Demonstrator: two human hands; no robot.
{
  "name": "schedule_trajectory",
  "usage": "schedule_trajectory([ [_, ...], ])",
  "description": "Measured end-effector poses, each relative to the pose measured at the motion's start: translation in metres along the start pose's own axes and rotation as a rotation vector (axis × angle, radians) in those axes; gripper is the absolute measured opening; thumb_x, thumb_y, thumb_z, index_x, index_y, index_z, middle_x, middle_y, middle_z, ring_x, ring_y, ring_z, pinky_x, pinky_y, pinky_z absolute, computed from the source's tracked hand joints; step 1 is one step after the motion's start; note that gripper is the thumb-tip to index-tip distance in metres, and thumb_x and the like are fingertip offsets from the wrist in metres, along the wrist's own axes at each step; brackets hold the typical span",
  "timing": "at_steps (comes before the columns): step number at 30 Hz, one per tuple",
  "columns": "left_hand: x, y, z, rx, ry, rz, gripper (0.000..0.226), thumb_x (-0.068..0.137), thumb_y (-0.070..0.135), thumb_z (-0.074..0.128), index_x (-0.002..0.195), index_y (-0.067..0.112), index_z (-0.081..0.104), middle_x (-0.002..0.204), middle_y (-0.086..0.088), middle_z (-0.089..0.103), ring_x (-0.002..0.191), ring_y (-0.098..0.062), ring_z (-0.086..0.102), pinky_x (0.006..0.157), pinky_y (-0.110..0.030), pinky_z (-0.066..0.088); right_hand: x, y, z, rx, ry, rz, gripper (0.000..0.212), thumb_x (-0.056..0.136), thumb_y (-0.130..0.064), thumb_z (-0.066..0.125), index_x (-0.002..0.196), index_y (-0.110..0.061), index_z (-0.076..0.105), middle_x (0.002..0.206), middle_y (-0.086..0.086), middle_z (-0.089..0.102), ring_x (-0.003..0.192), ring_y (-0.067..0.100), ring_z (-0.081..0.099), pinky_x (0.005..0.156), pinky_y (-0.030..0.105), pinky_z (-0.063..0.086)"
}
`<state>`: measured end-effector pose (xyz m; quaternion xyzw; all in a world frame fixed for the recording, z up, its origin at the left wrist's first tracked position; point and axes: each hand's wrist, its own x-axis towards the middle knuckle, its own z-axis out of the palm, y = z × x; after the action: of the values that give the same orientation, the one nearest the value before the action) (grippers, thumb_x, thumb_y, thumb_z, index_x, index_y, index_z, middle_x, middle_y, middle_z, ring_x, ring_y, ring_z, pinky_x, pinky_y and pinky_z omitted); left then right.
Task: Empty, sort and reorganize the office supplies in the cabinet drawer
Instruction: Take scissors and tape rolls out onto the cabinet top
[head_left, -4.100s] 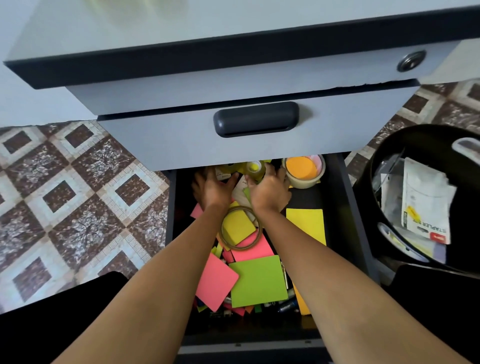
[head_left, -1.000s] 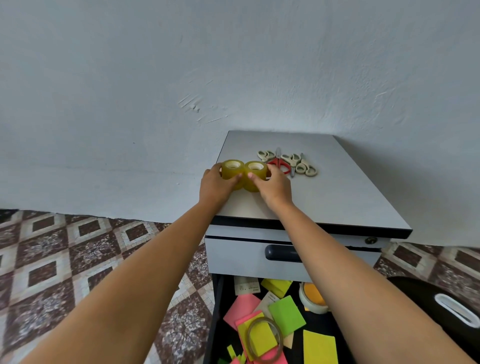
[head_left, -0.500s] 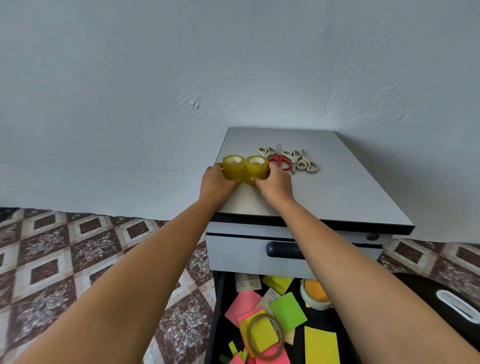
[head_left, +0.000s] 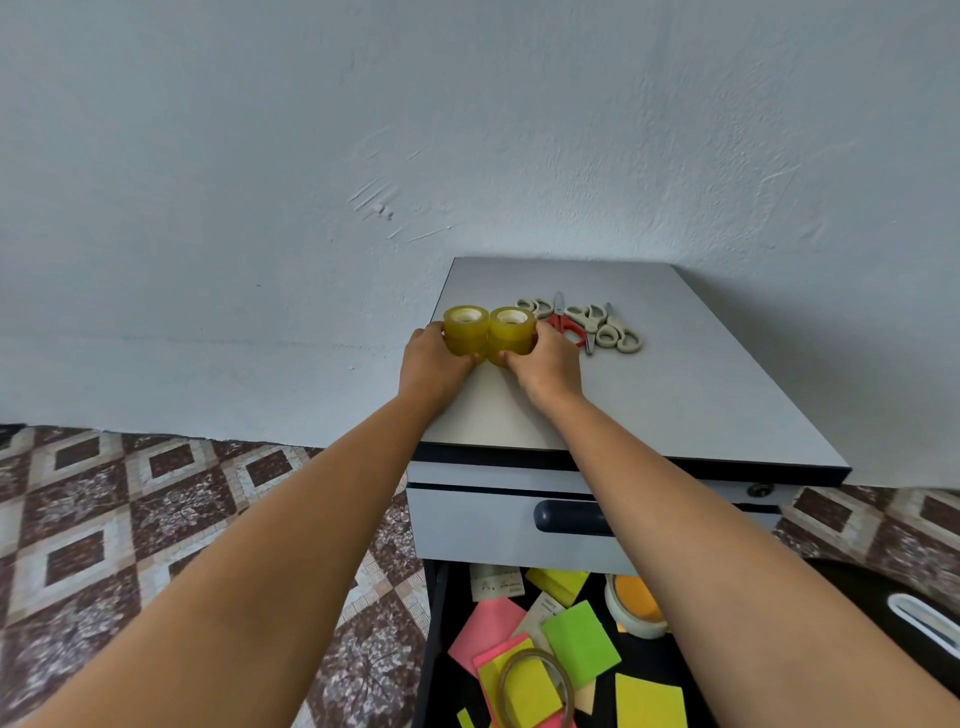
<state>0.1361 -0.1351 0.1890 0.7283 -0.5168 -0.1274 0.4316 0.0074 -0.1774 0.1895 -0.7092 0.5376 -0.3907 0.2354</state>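
2 yellow tape stacks (head_left: 488, 331) upright, touching side by side on cabinet top (head_left: 649, 395), just left of scissors (head_left: 582, 325). left hand (head_left: 434, 361) cupped on left stack, right hand (head_left: 545, 364) on right stack; each grip closed around its stack. open drawer (head_left: 550, 649) below, nearer wrists; next reach judged down and back, either hand equally near.
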Motion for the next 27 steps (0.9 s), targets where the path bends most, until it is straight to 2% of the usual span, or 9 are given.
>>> schedule_trajectory([
  [5,-0.001,0.001,0.001,0.015,-0.01,-0.011,0.053,0.082,0.029,0.069,0.127,0.01,0.049,0.121,-0.014,0.055,0.109,-0.027,0.054,0.086,-0.033,0.043,0.003,0.002,0.002,0.011,0.007,-0.002,0.049,0.079,-0.026,0.073,0.122,-0.008,0.055,0.118,0.01,0.061,0.11,0.027,0.056,0.089,0.035,0.047],
  [9,-0.008,0.008,-0.007,0.038,-0.037,-0.058,0.081,0.083,0.032,0.069,0.146,0.008,0.023,0.142,-0.018,0.039,0.128,-0.032,0.041,0.099,-0.038,0.039,0.0,0.004,-0.004,0.023,-0.011,-0.001,0.049,0.08,-0.027,0.073,0.12,-0.006,0.054,0.118,0.01,0.06,0.109,0.025,0.056,0.086,0.03,0.044],
  [11,-0.017,0.013,-0.012,0.043,-0.038,-0.06,0.084,0.084,0.033,0.067,0.148,0.009,0.018,0.146,-0.018,0.034,0.132,-0.032,0.038,0.102,-0.038,0.037,-0.005,0.005,-0.012,0.051,-0.019,0.01,0.054,0.081,-0.03,0.072,0.125,-0.005,0.052,0.123,0.01,0.059,0.114,0.024,0.055,0.091,0.03,0.045],
  [13,-0.032,0.017,-0.018,0.03,-0.026,-0.013,0.08,0.085,0.033,0.066,0.147,0.009,0.021,0.145,-0.016,0.036,0.132,-0.03,0.037,0.102,-0.037,0.035,-0.013,0.006,-0.025,0.087,-0.024,0.008,0.066,0.081,-0.033,0.072,0.135,-0.007,0.046,0.131,0.009,0.056,0.121,0.024,0.052,0.1,0.034,0.044],
  [15,-0.055,0.021,-0.023,-0.006,-0.013,0.074,0.072,0.086,0.029,0.066,0.144,0.011,0.028,0.142,-0.013,0.041,0.129,-0.026,0.039,0.1,-0.033,0.035,-0.029,0.007,-0.041,0.112,-0.021,-0.007,0.072,0.082,-0.033,0.071,0.142,-0.009,0.04,0.133,0.008,0.054,0.122,0.022,0.051,0.102,0.031,0.041],
  [19,-0.111,0.024,-0.025,-0.052,-0.004,0.203,0.065,0.086,0.033,0.066,0.142,0.02,0.036,0.139,-0.005,0.043,0.126,-0.015,0.042,0.095,-0.019,0.033,-0.076,0.009,-0.073,0.16,-0.038,-0.057,0.067,0.085,-0.03,0.068,0.142,-0.01,0.039,0.13,0.004,0.055,0.119,0.016,0.051,0.093,0.02,0.038],
  [24,-0.179,0.023,-0.02,-0.1,0.012,0.337,0.053,0.085,0.027,0.067,0.133,0.016,0.048,0.126,0.001,0.049,0.11,0.003,0.04,0.088,0.002,0.026,-0.14,0.019,-0.098,0.159,-0.072,-0.154,0.068,0.083,-0.029,0.07,0.142,-0.015,0.039,0.132,0.003,0.053,0.121,0.009,0.048,0.1,0.024,0.04],
  [27,-0.213,0.014,-0.011,-0.128,-0.003,0.328,0.05,0.085,0.026,0.067,0.131,0.015,0.051,0.12,0.006,0.05,0.107,0.008,0.039,0.087,0.007,0.024,-0.175,0.031,-0.105,0.137,-0.058,-0.199,0.068,0.082,-0.03,0.07,0.141,-0.015,0.041,0.133,0.001,0.052,0.121,0.004,0.046,0.102,0.026,0.04],
])
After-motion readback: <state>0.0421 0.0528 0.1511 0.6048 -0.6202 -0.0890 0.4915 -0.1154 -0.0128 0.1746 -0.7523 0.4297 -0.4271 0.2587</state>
